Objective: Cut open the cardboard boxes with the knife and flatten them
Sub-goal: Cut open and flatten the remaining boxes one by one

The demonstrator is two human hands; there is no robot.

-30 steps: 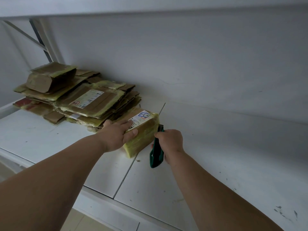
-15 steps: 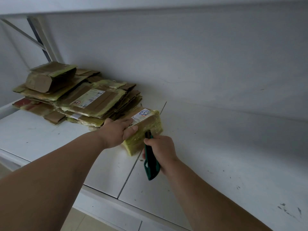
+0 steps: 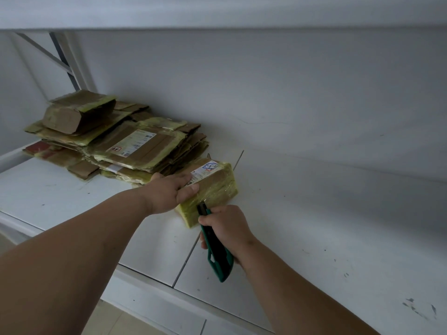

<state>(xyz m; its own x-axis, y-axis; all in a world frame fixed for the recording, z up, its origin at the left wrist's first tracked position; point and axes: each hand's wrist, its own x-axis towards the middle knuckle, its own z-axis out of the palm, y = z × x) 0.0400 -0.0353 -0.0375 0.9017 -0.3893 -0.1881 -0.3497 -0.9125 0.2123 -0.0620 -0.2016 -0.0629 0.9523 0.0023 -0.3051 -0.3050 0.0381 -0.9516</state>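
While the left hand [image 3: 169,192] presses down on its top, a small cardboard box [image 3: 212,189] sits at the centre of the frame on a white shelf [image 3: 314,226]. This box is brown card wrapped in glossy yellow-green tape, which covers its edges and near side. A white shipping label [image 3: 205,171] with blue and red markings lies across its top. The left hand's fingers curl over the box's top edge, with the thumb laid flat along the upper face.

Just below the box, the right hand [image 3: 227,228] grips a green utility knife [image 3: 215,247], fingers clamped round its handle. The knife's front end touches the taped near side of the box; the blade itself is too small to make out.

At the upper left of the frame, a pile of flattened boxes [image 3: 125,146] rests on the same shelf, just beside the box being held. They show the same brown card and yellow-green tape, and one carries a white label. A partly folded box [image 3: 77,112] lies on top of the pile. A plain white wall [image 3: 290,93] rises behind.
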